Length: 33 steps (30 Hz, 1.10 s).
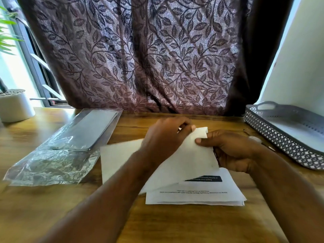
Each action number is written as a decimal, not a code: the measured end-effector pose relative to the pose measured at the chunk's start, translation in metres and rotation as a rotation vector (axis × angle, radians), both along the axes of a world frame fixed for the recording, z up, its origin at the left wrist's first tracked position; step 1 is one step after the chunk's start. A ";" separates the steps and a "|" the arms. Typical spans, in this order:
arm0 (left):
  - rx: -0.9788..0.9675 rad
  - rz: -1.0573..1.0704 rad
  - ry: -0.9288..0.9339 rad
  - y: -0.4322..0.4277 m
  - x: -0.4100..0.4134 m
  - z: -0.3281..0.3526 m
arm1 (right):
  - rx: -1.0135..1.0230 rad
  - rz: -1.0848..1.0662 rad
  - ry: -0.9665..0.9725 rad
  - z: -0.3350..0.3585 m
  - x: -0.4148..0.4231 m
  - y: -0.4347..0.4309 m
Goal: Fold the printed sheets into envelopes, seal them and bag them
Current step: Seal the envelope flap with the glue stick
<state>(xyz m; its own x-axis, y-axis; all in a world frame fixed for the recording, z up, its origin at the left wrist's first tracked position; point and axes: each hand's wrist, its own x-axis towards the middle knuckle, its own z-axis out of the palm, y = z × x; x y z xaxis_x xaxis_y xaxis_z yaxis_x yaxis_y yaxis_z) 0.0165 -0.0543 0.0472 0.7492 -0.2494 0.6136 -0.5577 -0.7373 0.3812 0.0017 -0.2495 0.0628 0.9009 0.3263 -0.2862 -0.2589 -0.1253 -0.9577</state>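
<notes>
Print first: the top page of the stack (194, 197) carried two centred lines of small black type and, above them, a black bar with pale lettering. All of it was too blurred to read, and no brand could be made out anywhere.

On to the grip. Both hands were on one white sheet (189, 156), raised just above the stack's far half and tilted, its near edge hanging over the black bar. The left hand (163, 137) reached across from the stack's left and pinched the sheet's far corner between thumb and fingertips. The right hand (233, 151), at the stack's right, clamped the sheet's right edge, thumb pressed flat on top and fingers curled underneath. Both hands were closed on the paper. More white paper spread left of the stack behind the left wrist, and whether it belonged to the same sheet could not be told.

Then materials. The stack was thin white paper, edges slightly fanned, lying on a wooden table (52, 211) with a warm grain. Well left of the stack lay a clear, crinkled plastic bag (52, 165) with flat grey pieces (93, 130) inside. Right of the stack sat a grey plastic basket (280, 142) with lattice walls and a handle slot. Far left stood a round white pot (15, 107). Beyond the stack hung a purplish curtain (140, 58) woven with leaves.
</notes>
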 end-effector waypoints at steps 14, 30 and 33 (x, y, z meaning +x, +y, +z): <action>0.537 0.038 -0.283 0.013 0.005 -0.015 | 0.329 -0.195 -0.099 -0.003 0.012 -0.007; 0.538 0.211 -0.289 0.032 0.010 -0.011 | 0.223 -0.262 -0.353 -0.004 0.027 -0.031; 0.548 0.258 -0.255 0.041 0.014 -0.016 | -0.268 -0.366 -0.566 -0.019 0.043 -0.047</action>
<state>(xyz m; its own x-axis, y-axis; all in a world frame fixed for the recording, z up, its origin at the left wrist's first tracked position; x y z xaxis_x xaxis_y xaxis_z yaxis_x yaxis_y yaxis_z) 0.0309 -0.0134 0.0312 0.6746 -0.4080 0.6151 -0.3601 -0.9094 -0.2083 0.0446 -0.2966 0.0443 0.9728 -0.0402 0.2282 0.1970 -0.3751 -0.9058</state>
